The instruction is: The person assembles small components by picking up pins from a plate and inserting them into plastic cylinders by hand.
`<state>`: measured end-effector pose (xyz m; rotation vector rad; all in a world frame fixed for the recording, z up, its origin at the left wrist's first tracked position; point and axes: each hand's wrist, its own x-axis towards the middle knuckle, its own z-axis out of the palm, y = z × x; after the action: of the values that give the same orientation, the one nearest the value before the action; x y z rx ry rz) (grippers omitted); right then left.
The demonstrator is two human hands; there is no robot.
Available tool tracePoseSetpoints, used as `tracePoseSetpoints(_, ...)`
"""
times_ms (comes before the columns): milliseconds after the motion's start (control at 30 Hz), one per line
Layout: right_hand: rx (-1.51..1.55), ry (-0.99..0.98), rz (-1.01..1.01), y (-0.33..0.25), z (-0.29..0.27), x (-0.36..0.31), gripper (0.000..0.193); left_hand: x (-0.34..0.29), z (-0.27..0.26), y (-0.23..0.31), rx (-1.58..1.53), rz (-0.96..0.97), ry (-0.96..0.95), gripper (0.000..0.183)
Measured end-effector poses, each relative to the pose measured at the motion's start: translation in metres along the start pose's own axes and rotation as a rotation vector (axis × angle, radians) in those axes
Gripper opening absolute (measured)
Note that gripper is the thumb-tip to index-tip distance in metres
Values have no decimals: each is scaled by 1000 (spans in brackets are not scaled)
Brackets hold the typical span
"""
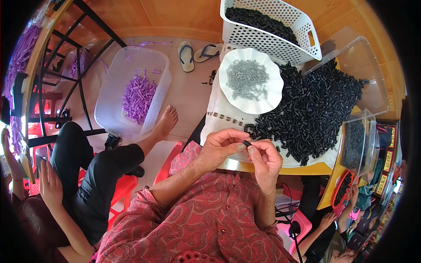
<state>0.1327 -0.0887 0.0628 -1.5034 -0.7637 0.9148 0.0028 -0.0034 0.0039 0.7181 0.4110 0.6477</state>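
My left hand (221, 148) and my right hand (266, 161) meet in front of my chest, at the near edge of the table. Between their fingertips is a small black tube-like piece (247, 143), pinched by thumb and fingers from both sides. Just beyond my hands a large heap of similar black pieces (302, 118) spreads over a white towel (219, 115). A white plate with a wavy rim (272, 75) rests on the towel beside the heap, and many small clear plastic parts (247, 79) lie in it.
A white perforated basket (272, 41) of black pieces stands at the far side. Clear bins (377, 74) sit to the right. On the floor are a translucent tub (109, 87) with purple pieces (139, 96) and flip-flops (186, 57). Other people sit left and right.
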Motion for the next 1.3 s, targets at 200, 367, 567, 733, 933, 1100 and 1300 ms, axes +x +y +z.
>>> tracePoseSetpoints(200,-320,-7,-258,1,2,3,11,0,1,2,-27,-12,27,26)
tracePoseSetpoints(367,-368,33,-340,2,5,4,14,0,2,6,18,-47,12,25)
tracePoseSetpoints(567,-403,33,-369,2,5,4,14,0,3,7,42,-58,12,22)
tracePoseSetpoints(733,-452,-11,-421,-4,4,10,14,1,2,8,9,-49,12,23)
tracePoseSetpoints(933,-479,-99,-434,-14,-2,20,11,1,0,9,-62,-101,-2,22)
tracePoseSetpoints(1100,-602,-56,-447,-28,-7,43,9,0,2,17,-110,-178,9,20)
tracePoseSetpoints(1300,-906,43,-593,-30,-6,87,19,1,3,15,-121,-197,5,21)
